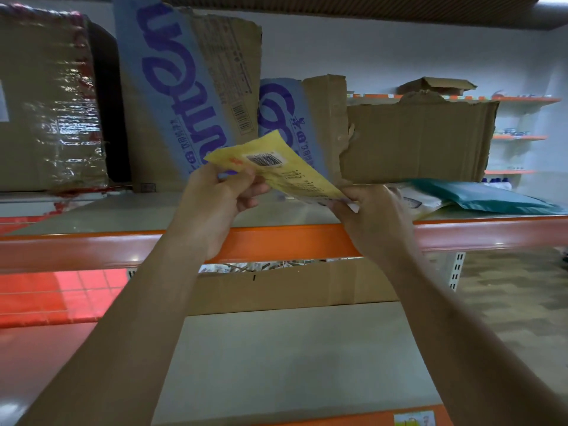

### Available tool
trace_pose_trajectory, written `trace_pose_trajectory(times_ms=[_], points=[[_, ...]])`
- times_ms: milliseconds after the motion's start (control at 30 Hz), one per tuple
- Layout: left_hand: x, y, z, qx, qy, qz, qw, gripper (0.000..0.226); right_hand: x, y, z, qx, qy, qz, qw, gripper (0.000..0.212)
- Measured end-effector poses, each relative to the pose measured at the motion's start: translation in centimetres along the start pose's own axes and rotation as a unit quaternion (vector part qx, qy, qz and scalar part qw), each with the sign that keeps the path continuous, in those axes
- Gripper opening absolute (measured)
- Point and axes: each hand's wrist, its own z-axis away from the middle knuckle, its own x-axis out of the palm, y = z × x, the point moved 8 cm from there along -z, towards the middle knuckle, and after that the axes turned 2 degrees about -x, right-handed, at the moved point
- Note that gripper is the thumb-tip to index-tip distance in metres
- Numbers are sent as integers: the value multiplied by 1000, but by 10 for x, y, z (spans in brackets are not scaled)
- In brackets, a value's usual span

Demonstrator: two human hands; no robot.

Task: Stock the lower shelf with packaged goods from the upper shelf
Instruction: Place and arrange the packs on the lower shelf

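Observation:
A flat yellow packet (278,167) with a barcode label is held tilted above the upper shelf (123,244), whose front rail is orange. My left hand (215,198) grips its upper left end. My right hand (368,210) pinches its lower right corner. A teal packet (479,196) and a whitish packet (421,202) lie on the upper shelf at the right. The lower shelf (292,358) spreads pale grey beneath my forearms.
Torn cardboard boxes (190,93) with blue print and a plain brown one (415,142) stand at the back of the upper shelf; a taped box (46,112) is at the left. A long carton (292,287) sits at the back of the lower shelf. Further shelving (516,136) lines the right wall.

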Motion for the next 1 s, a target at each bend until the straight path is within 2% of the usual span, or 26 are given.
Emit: trace_pose_trajectory(times_ms=[100,233,300,433,533,667,833,1000], points=[[2,-5,12,-41,4,26,999,11,2,-10,5,-47,51,30,997,20],[13,-5,37,-38,-57,-43,997,29,1,-29,18,-80,124,68,987,18],[19,-5,48,-46,-80,-35,995,32,0,-39,25,-93,154,83,980,11],[11,-12,50,-88,-23,74,993,33,5,-54,38,-134,192,86,969,18],[-2,-22,48,-108,36,130,985,14,6,-61,47,-156,212,44,964,25],[-12,-24,51,-94,56,152,982,22,6,-70,56,-160,206,-1,965,24],[-37,-18,54,-94,88,188,974,21,1,-75,61,-104,203,-127,965,14],[-66,-10,61,-82,104,174,976,24,9,-62,64,56,191,-185,962,13]])
